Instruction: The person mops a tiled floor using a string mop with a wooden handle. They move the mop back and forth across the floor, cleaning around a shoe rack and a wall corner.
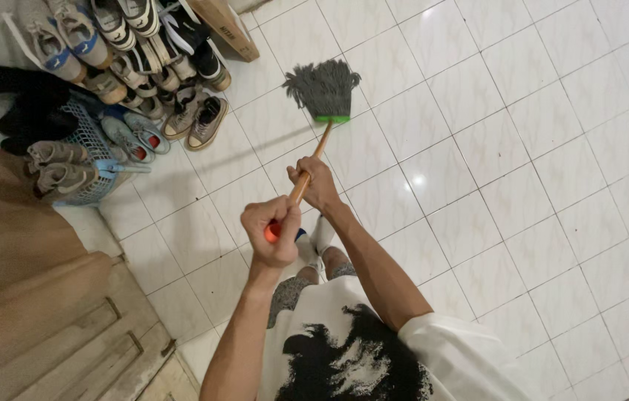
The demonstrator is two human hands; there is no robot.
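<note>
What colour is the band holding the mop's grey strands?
Bright green, on the mop head, clearest in the head view.

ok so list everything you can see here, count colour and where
mop: one, grey strands, green head, orange handle, on the floor tiles at top centre
floor tiles: many, white, glossy, across the right and centre
shoes: many pairs, mixed grey, white, black, stacked at top left
basket: one, blue mesh, at left, with shoes in it
cardboard box: one, brown, top, beside the shoes
wooden door: one, pale brown, bottom left
left hand: gripping the handle's top end
right hand: gripping the handle lower down
</note>
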